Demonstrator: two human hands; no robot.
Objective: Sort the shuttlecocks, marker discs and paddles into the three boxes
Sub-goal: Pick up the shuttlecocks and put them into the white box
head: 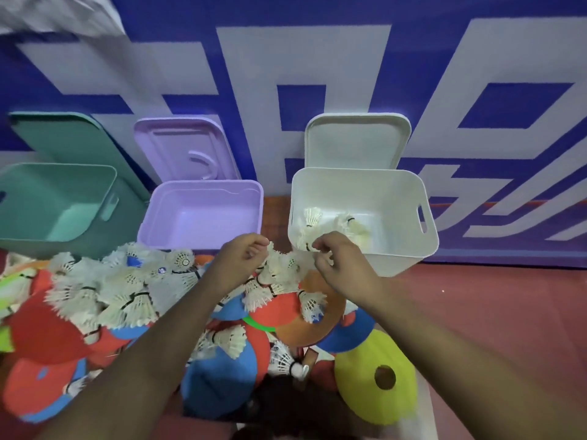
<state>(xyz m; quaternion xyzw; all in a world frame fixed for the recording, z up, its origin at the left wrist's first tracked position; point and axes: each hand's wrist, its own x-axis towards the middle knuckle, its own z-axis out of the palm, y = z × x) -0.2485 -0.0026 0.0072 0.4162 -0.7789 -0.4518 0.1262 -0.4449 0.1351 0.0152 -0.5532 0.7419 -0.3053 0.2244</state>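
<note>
Both my hands are up at the middle of the frame, between the purple box (203,198) and the white box (365,192). My left hand (244,254) has its fingers curled round the feathered edge of a shuttlecock clump (282,265). My right hand (336,254) pinches the same clump from the other side, at the near left corner of the white box. The clump hangs between the two hands, just above the pile (127,290).

The white box, right of centre, already has loose shuttlecocks (313,215) on its bottom. The purple box sits at centre and the green box (57,168) at the left edge. Behind each box its own lid leans on the wall (317,58): green lid (63,138), purple lid (184,147), white lid (355,141).

The pile fills the lower left and centre of the frame, with white shuttlecocks heaped over red and blue rounds. I cannot tell which of these are discs and which are paddles. An orange disc (317,327) lies below my right hand, and a yellow disc (359,369) lies at lower right on the red floor (476,296).
</note>
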